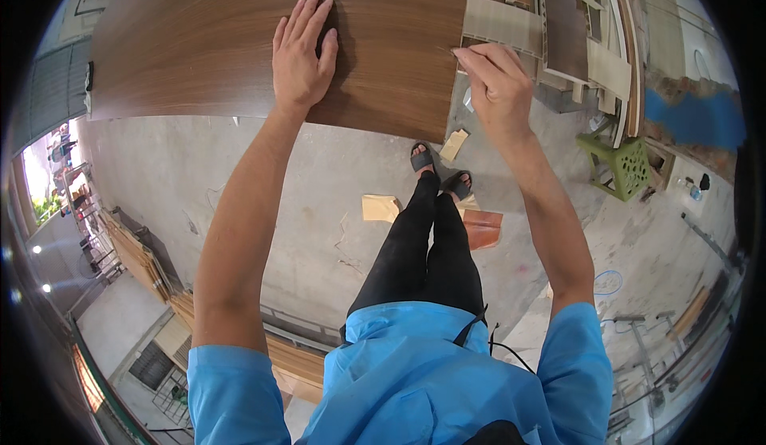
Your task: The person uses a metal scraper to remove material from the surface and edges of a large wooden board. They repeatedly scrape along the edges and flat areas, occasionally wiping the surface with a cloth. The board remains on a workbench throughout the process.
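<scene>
A large dark brown wood-grain board fills the upper part of the head view, lying flat above floor height. My left hand rests palm down on its face near the middle, fingers stretched out. At the board's right edge, my right hand is closed in a pinch, thumb and forefinger meeting right at the rim. Whatever sits between those fingertips is too small to make out; a thin sliver seems to show there.
Stacked offcuts and panels stand right of the board. A green plastic stool is beside them. Yellowish scraps and a reddish-brown piece lie on the concrete floor around my sandalled feet. Long boards lean at the left.
</scene>
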`<state>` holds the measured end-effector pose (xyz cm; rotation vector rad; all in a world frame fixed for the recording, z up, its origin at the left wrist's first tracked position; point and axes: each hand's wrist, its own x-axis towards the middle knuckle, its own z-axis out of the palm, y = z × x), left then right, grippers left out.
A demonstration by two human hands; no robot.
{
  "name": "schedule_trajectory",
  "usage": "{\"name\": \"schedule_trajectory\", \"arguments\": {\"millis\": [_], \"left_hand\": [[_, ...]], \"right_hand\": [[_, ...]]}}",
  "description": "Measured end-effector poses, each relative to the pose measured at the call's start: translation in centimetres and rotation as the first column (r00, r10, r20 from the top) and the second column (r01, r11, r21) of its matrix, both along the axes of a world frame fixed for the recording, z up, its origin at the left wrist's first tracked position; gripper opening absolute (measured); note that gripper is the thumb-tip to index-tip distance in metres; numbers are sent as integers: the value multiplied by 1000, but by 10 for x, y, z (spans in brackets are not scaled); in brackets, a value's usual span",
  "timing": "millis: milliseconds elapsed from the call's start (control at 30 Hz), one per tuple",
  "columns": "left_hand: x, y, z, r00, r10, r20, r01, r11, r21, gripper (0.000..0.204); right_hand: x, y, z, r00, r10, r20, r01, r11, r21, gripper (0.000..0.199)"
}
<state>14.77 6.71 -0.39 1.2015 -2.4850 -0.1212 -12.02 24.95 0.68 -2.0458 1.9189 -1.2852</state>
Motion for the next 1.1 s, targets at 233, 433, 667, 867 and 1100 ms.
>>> {"name": "schedule_trajectory", "arguments": {"millis": [233,433,667,867,1100], "left_hand": [[-3,-1,0,999,-22,-27,22,1000,-20,48],[-3,-2,0,1000,-15,-10,15,1000,-5,48],[-1,-5,-2,999,-45,22,45,999,-15,50],[-1,-5,3,999,-45,29,45,999,5,51],[0,-10,2,997,-80,1,80,997,3,50]], "right_hand": [[39,101,-18,942,239,237,-268,959,95,37],[54,76,-38,885,-134,446,162,986,-26,35],[98,139,-44,635,-116,764,-16,986,163,25],[113,113,-55,-266,-155,951,157,967,202,20],[129,93,-62,-235,-271,933,155,938,311,18]]}}
